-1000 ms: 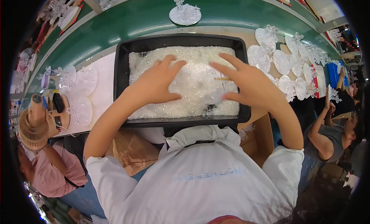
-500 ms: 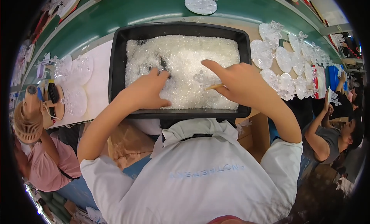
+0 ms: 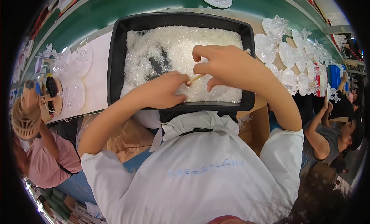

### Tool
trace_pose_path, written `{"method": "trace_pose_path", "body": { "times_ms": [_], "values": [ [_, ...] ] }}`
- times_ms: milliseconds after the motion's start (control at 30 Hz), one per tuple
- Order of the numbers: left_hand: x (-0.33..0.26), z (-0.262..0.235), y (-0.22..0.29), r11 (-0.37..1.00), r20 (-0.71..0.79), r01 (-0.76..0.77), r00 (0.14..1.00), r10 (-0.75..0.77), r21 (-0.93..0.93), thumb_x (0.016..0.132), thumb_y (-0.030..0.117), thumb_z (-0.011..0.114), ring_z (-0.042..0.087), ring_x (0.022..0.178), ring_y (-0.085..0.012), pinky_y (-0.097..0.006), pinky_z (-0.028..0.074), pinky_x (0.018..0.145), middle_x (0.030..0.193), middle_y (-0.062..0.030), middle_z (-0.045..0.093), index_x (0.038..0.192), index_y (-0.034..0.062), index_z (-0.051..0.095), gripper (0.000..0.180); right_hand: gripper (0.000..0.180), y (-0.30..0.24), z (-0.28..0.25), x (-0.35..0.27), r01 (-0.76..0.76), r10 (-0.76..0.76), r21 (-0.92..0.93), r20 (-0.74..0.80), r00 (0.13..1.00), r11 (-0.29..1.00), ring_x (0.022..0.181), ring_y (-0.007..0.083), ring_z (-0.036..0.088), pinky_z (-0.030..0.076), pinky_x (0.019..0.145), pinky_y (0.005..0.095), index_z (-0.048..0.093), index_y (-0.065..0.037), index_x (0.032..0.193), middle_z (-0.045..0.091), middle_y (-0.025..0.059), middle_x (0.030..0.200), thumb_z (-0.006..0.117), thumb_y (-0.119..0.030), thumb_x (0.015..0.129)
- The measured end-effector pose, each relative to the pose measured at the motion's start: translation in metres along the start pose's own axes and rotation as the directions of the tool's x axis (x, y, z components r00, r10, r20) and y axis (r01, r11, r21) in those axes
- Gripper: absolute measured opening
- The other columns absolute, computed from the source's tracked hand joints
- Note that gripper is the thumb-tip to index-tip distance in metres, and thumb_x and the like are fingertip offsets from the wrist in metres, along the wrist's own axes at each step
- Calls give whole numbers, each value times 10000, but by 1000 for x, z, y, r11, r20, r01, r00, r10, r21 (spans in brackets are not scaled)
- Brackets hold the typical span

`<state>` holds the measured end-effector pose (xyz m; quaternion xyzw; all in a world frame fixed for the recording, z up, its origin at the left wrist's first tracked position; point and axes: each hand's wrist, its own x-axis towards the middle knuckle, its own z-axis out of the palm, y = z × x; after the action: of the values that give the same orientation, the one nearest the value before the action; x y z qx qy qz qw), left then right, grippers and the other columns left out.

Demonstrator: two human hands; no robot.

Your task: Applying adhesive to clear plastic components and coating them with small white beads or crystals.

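Observation:
A black tray [image 3: 181,19] in front of me holds glittering clear-white granules [image 3: 173,39], with dark bare patches at their left. My right hand [image 3: 227,66] is over the right half of the granules, fingers bent around a thin yellowish wooden stick [image 3: 197,78]. The stick's lower end slants left to the fingertips of my left hand [image 3: 163,91]. That hand is low over the middle of the tray, its fingers curled together and its thumb a little apart. What its fingertips hold, if anything, is hidden.
White discs bearing clear ornaments [image 3: 287,54] crowd the right side, with more discs [image 3: 74,93] on the left table. A handheld fan [image 3: 27,112] stands far left. A cardboard box [image 3: 256,131] is below the tray. Co-workers sit on both sides.
My left hand has moved right, out of the granules, to the stick's end. My right hand has curled its fingers and shifted slightly left and up. A clear rounded piece seen between them is now hidden.

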<state>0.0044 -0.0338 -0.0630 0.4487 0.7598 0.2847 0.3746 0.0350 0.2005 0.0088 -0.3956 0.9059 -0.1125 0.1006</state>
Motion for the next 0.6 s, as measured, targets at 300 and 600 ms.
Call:
{"method": "trace_pose_path", "body": {
  "times_ms": [300, 600],
  "values": [
    [-5, -39, 8, 988, -333, 142, 936, -113, 64, 828, 74, 635, 656, 727, -338, -405, 509, 689, 759, -154, 657, 977, 6, 639, 164, 375, 0, 8, 2, -576, 594, 164, -102, 798, 801, 624, 260, 667, 517, 605, 321, 691, -2, 1040, 664, 143, 803, 723, -316, 838],
    [-9, -45, -5, 998, -492, 62, 869, -54, 0, 883, 45, 608, 670, 940, -224, -342, 510, 784, 1107, -136, 664, 1143, 17, 624, 261, 303, -6, 4, -48, -413, 786, 908, 201, 585, 74, 584, 158, 699, 335, 381, 200, 673, 55, 1084, 669, 118, 725, 604, -127, 852]
  ]
}}
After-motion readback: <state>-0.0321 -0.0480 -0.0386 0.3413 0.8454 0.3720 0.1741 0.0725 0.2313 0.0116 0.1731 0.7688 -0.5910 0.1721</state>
